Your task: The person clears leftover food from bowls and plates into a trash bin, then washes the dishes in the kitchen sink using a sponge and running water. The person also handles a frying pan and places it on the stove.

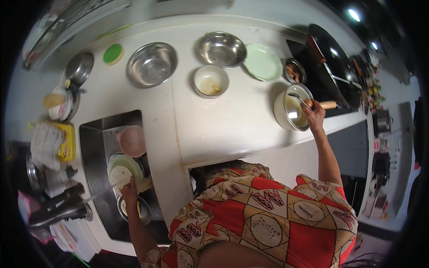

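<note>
Over the sink (97, 144), my left hand (130, 194) is beside a pale green bowl (135, 164) and a round whitish item; whether it holds anything is unclear. A thin streak, seemingly water, runs from the black faucet (60, 209) towards its fingers. Below it lies a metal bowl (145, 211) with something yellow. My right hand (315, 115) holds a metal utensil (298, 97), its head hidden or too small to identify, over a white saucepan (281, 109) with a wooden handle (329, 105). Pale contents lie in the pan.
Two steel bowls (152, 65), a small bowl with residue (211, 82) and a light green plate (263, 63) stand on the counter. Right are a small bowl of brown food (295, 72) and a black wok (330, 60). A pink container (133, 140) lies in the sink.
</note>
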Demonstrator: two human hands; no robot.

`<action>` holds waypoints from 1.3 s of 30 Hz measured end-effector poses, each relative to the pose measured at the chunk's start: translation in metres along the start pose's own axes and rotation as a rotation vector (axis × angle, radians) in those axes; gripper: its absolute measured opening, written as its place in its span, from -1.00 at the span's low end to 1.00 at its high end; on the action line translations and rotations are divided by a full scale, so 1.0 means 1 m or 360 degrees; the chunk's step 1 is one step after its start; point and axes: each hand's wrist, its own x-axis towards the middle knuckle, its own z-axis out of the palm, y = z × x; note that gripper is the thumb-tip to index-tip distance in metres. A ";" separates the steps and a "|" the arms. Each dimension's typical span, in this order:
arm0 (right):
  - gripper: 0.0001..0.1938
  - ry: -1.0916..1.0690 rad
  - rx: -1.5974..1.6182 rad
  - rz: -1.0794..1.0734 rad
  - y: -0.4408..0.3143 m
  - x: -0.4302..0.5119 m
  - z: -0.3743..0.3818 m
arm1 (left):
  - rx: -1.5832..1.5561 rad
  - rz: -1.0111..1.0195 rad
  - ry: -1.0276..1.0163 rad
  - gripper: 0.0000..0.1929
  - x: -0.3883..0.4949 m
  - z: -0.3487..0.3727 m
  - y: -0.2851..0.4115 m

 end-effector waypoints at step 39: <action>-0.73 -0.0522 0.0590 -0.1347 -0.378 -0.062 0.132 | -0.2247 -0.1314 0.0402 -0.72 -0.009 0.042 -0.022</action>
